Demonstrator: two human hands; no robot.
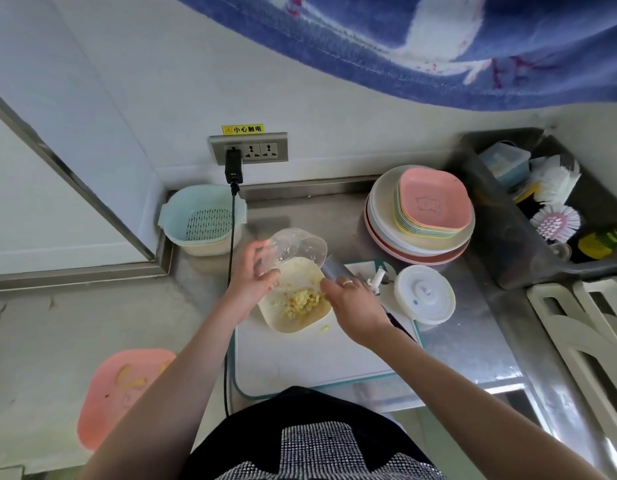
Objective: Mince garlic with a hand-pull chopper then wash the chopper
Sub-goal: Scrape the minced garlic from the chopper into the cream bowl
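My left hand [255,275] grips the clear chopper bowl [296,251] and holds it tilted, mouth down, over a cream square dish [293,323]. Minced garlic [302,303] lies in a yellow heap in that dish. My right hand [352,303] reaches to the bowl's mouth, its fingertips at the rim above the garlic and holding nothing. The chopper's white lid [425,294] lies flat on the counter to the right. The white blade shaft [376,280] lies between the lid and my right hand.
The dish stands on a white cutting board [300,365] on the steel counter. Stacked plates and coloured dishes [425,216] stand behind the lid, a pale colander basket [203,220] at the back left. A black cable [231,258] hangs from the wall socket. The sink [542,209] holds brushes.
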